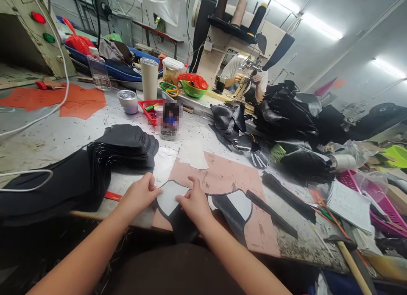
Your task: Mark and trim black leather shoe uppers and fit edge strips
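A black leather piece with white lining patches (171, 196) lies at the table's front edge on a pinkish mat (222, 174). My left hand (141, 193) pinches the piece's left rim between thumb and forefinger. Over its middle is my right hand (195, 199), thumb pressed on the white patch and forefinger raised along the upper edge. Another white patch (240, 204) shows on the black leather to the right of my right hand. White paper-like pieces (193, 154) lie on the mat's far edge. The piece's lower part hangs toward my lap.
Stacked black pieces (127, 144) stand to the left. Black strips (270, 212), a notebook (349, 206) and a hammer (351, 261) lie to the right. Behind are a tumbler (149, 79), a lidded cup (127, 102) and a sewing machine (219, 49), with a person working beyond.
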A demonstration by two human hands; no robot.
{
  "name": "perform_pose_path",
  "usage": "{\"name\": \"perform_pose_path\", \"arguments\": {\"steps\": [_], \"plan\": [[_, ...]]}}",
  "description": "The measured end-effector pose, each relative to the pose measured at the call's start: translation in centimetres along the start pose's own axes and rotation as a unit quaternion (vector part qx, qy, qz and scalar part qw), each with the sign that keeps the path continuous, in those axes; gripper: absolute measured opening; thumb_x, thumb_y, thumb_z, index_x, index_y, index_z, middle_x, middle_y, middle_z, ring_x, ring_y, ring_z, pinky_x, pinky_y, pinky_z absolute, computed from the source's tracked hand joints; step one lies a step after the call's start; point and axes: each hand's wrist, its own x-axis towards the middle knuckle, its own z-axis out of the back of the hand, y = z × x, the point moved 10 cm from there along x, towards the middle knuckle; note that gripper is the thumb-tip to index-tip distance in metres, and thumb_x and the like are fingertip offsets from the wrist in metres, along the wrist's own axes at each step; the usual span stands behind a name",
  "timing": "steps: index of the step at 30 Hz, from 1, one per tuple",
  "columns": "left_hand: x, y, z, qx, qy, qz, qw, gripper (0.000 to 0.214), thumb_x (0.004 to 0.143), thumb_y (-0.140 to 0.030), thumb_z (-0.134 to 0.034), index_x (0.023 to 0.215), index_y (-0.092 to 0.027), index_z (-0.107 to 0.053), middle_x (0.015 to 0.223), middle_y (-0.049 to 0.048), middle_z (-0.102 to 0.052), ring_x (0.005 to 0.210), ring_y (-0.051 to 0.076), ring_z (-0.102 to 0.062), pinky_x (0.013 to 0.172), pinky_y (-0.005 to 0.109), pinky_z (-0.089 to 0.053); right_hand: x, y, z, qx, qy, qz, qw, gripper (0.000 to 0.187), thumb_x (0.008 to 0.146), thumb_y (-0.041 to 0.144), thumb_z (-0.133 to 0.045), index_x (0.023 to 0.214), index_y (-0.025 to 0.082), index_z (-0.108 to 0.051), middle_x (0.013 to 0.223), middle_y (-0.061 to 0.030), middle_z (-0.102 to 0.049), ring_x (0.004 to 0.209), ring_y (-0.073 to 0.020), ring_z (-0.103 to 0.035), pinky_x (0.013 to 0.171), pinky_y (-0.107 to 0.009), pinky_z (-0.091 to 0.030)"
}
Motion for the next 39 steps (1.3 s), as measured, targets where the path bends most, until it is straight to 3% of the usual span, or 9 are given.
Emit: {"name": "perform_pose_path", "arguments": {"steps": [10,16,20,24,29,32,35,37,39], "plan": [[0.5,-0.1,-0.4,0.015,0.006,-0.006,1.000,0.027,0.068,-0.033,-0.053,0.063,-0.024,-0.028,0.054,-0.0070,-0.049,0.053,0.015,-0.049,0.049,0.023,-0.031,0.1,0.8,0.2,-0.123,-0.011,0.028,0.992,0.049,0.068,0.021,-0.059,0.114,0.020,-0.042,0.071,0.0011,-0.055,0.068,-0.0187,-0.057,0.061,-0.028,-0.041],[0.1,0.1,0.0,0.031,-0.027,-0.034,0.999,0.023,0.067,-0.038,-0.054,0.066,-0.023,-0.037,0.062,-0.0042,-0.052,0.059,0.016,-0.052,0.054,0.024,-0.034,-2.0,4.3,-1.0,-0.362,-0.070,0.209,0.906,0.010,0.078,0.018,-0.051,0.084,0.019,-0.059,0.099,-0.0104,-0.054,0.086,-0.0244,-0.052,0.069,-0.034,-0.039],[0.0,0.5,-0.2,0.015,-0.006,-0.038,0.999,0.020,0.068,-0.041,-0.051,0.074,-0.022,-0.051,0.068,-0.0007,-0.057,0.066,0.019,-0.055,0.059,0.026,-0.036,-2.6,4.6,-2.2,-0.430,-0.047,0.247,0.867,0.010,0.080,0.018,-0.050,0.084,0.016,-0.059,0.085,-0.0097,-0.058,0.080,-0.0233,-0.053,0.071,-0.037,-0.038],[0.6,0.4,-0.9,-0.012,0.050,-0.047,0.998,0.023,0.066,-0.042,-0.048,0.055,-0.021,-0.049,0.052,-0.0031,-0.051,0.055,0.016,-0.049,0.053,0.025,-0.032,-2.9,4.6,-2.1,-0.421,-0.057,0.249,0.871,0.028,0.076,0.037,-0.058,0.088,0.012,-0.058,0.088,-0.0117,-0.058,0.084,-0.0250,-0.052,0.073,-0.037,-0.039],[1.0,1.0,-1.9,-0.135,0.112,0.008,0.984,0.029,0.055,-0.048,-0.052,0.057,-0.019,-0.050,0.044,-0.0068,-0.041,0.043,0.012,-0.039,0.044,0.022,-0.028,-3.0,4.7,-1.6,-0.410,-0.055,0.249,0.876,0.041,0.070,0.044,-0.063,0.090,0.009,-0.058,0.089,-0.0132,-0.060,0.084,-0.0262,-0.054,0.076,-0.039,-0.038],[0.6,0.9,-0.9,-0.133,0.096,0.019,0.986,0.032,0.053,-0.047,-0.051,0.068,-0.018,-0.050,0.052,-0.0054,-0.045,0.046,0.012,-0.043,0.045,0.023,-0.032,-4.2,5.6,1.1,-0.354,-0.069,0.286,0.888,0.035,0.072,0.041,-0.062,0.091,0.012,-0.057,0.087,-0.0094,-0.062,0.083,-0.0239,-0.055,0.077,-0.037,-0.038],[0.4,0.3,2.1,-0.084,-0.003,0.019,0.996,0.033,0.058,-0.041,-0.046,0.082,-0.018,-0.047,0.066,-0.0023,-0.050,0.054,0.013,-0.048,0.055,0.025,-0.039,-6.5,5.5,7.5,-0.281,-0.186,0.326,0.883,0.017,0.080,0.028,-0.052,0.091,0.016,-0.056,0.090,-0.0069,-0.062,0.087,-0.0197,-0.055,0.080,-0.033,-0.036],[0.2,-1.2,3.2,-0.014,-0.050,-0.004,0.999,0.031,0.068,-0.041,-0.039,0.087,-0.017,-0.046,0.072,-0.0005,-0.052,0.058,0.014,-0.050,0.059,0.026,-0.039,-7.6,3.0,12.1,-0.275,-0.258,0.303,0.875,0.013,0.082,0.021,-0.046,0.087,0.018,-0.057,0.089,-0.0064,-0.063,0.087,-0.0184,-0.056,0.080,-0.032,-0.035],[-0.5,-4.2,1.7,0.047,-0.026,-0.059,0.997,0.034,0.073,-0.044,-0.037,0.091,-0.017,-0.047,0.076,0.0010,-0.055,0.060,0.015,-0.052,0.062,0.028,-0.040,-7.7,-1.2,15.9,-0.300,-0.296,0.224,0.879,0.016,0.081,0.017,-0.043,0.086,0.017,-0.058,0.088,-0.0068,-0.064,0.085,-0.0190,-0.057,0.079,-0.032,-0.035]]}}
